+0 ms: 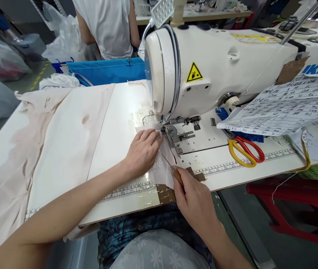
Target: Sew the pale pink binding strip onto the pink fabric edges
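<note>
My right hand [191, 194] is closed round the wooden handle of an awl [177, 175], whose thin metal shaft slants up and left toward my left hand. Beside the presser foot [164, 129] of a white sewing machine [204, 71], my left hand [144, 149] has its fingers bent and pressed together on a thin pale fabric piece [161, 170]. This fabric runs from under the left fingers down to the table's front edge. The left fingertips hide part of it, and the awl's tip is close to them.
Pale pink fabric [32, 149] spreads over the left of the white table [63, 160]. Scissors [245, 150] with red and yellow handles lie to the right, below printed paper sheets [285, 104]. A red stool [296, 213] stands at right. A person [107, 28] sits beyond a blue cloth [105, 71].
</note>
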`<state>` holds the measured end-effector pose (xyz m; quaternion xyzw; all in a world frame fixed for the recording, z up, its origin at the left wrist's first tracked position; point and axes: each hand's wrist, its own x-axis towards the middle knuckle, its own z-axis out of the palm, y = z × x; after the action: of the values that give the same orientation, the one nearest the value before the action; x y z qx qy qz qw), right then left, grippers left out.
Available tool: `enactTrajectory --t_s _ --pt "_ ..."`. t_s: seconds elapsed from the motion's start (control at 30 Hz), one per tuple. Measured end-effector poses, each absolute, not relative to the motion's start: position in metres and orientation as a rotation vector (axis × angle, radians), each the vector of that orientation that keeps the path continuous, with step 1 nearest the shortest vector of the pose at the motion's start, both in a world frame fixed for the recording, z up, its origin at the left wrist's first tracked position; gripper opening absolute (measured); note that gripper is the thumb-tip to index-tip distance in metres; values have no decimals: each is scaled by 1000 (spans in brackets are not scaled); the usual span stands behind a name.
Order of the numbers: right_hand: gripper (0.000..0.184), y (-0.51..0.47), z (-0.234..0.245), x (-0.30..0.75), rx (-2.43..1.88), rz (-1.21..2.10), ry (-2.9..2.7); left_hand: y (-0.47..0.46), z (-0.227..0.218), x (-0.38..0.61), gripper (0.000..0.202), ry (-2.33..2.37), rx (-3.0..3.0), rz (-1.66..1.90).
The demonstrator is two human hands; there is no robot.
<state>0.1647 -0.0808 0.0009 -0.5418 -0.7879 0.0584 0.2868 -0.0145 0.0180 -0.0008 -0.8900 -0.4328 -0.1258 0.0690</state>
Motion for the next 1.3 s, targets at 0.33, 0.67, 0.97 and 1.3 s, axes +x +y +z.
enactTrajectory --t_s 0.33,0.67,0.97,1.3 --pt "27 -88 -1 174 -1472 176 -2116 -4 -2 0 38 -1213 -2762 -399" --pt "25 -93 -5 196 -1559 324 -2004 -4 -1 -1 40 -1191 -2756 -296" --pt "25 -91 -1 204 -1568 449 -1894 -8 -1 2 41 -1215 -2743 -312" --pt "25 -90 -1 204 -1561 452 -1882 -8 -4 0 43 -1186 -2775 -333"
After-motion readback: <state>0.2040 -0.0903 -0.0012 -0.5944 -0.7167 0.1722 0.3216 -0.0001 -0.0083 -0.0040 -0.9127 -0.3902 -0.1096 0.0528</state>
